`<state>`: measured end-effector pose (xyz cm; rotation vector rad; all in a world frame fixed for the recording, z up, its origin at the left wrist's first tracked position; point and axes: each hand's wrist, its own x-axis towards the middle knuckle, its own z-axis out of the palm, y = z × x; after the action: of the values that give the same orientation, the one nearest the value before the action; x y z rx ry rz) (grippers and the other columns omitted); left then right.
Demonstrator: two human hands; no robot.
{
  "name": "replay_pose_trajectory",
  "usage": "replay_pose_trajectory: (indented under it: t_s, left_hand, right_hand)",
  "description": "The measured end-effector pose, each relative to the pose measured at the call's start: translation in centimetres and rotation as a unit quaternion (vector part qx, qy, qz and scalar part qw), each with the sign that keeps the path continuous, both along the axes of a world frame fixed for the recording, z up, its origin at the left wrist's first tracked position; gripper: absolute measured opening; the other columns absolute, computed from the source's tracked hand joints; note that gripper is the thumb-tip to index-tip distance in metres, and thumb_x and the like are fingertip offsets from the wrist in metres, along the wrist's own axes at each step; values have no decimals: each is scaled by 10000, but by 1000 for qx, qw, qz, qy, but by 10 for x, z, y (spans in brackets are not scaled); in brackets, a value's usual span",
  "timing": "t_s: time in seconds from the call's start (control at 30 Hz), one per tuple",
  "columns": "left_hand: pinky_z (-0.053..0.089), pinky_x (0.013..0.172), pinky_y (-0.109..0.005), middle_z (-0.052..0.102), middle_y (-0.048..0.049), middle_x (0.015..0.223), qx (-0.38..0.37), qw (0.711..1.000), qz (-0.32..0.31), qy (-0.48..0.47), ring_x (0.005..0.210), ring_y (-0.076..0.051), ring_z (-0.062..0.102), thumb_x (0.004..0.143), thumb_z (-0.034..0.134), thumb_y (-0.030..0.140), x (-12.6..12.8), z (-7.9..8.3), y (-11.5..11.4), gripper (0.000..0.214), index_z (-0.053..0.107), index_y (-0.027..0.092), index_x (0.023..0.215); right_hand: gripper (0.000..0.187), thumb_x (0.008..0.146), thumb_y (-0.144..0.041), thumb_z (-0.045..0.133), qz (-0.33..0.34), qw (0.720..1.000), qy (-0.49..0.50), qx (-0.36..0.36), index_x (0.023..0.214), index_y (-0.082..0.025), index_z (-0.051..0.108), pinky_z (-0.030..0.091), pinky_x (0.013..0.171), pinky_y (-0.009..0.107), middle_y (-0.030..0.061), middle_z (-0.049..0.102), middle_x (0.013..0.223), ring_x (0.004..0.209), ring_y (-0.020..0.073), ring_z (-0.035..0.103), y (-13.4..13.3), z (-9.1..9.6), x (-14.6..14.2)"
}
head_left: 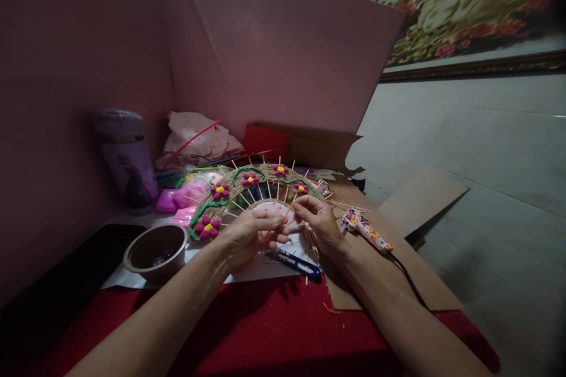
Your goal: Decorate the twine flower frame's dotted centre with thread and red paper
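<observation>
A thin orange strand (288, 211) is pinched between the fingertips of my left hand (254, 232) and my right hand (316, 218). Both hands are close together in front of a half-round piece of woven twine (260, 169) with thin wooden sticks fanning through it. Magenta flowers (207, 227) with yellow centres and curling green strands (207, 207) decorate the twine. A pale, pink-spotted half circle (276, 209) forms its middle, partly hidden by my hands. Under them lies a blue tool like thread snips (300, 264).
A brown bowl (132, 262) stands left of my forearm, with a purple tumbler (128, 159) behind it. Pink packets (190, 193) and bunched spotted cloth (198, 135) lie at the back. A flower-patterned glue gun (367, 232) with a black cord rests on cardboard (398, 283) at right.
</observation>
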<state>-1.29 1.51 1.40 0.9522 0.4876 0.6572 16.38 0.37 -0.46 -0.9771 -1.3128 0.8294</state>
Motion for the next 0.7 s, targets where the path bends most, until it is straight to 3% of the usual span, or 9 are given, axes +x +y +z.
replay_pose_trajectory:
  t_s: [0.13,0.43,0.7]
  left_hand:
    - [405,441,-163,640,-44,637,15,1000,10,-7,463,-62,542,694,696,144,0,-2,3,114,678,98,797]
    - [358,403,-161,593,-34,568,32,995,91,-7,451,-67,512,676,669,133,-1,5,2,53,661,84,691]
    - [409,487,-186,632,-48,709,23,988,151,-28,564,-88,555,652,667,145,-3,8,1,65,668,91,689]
  right_hand:
    - [193,744,-350,640,-7,999,-33,11,713,-165,594,362,530,229,-37,504,601,550,99,448,2,-2,0]
    - [72,771,-233,572,-64,987,-139,55,783,-186,626,398,577,248,0,579,702,663,144,515,8,-15,3]
    - [127,798,-195,520,-121,967,-207,91,840,-184,640,419,724,297,43,621,848,816,186,560,4,-13,1]
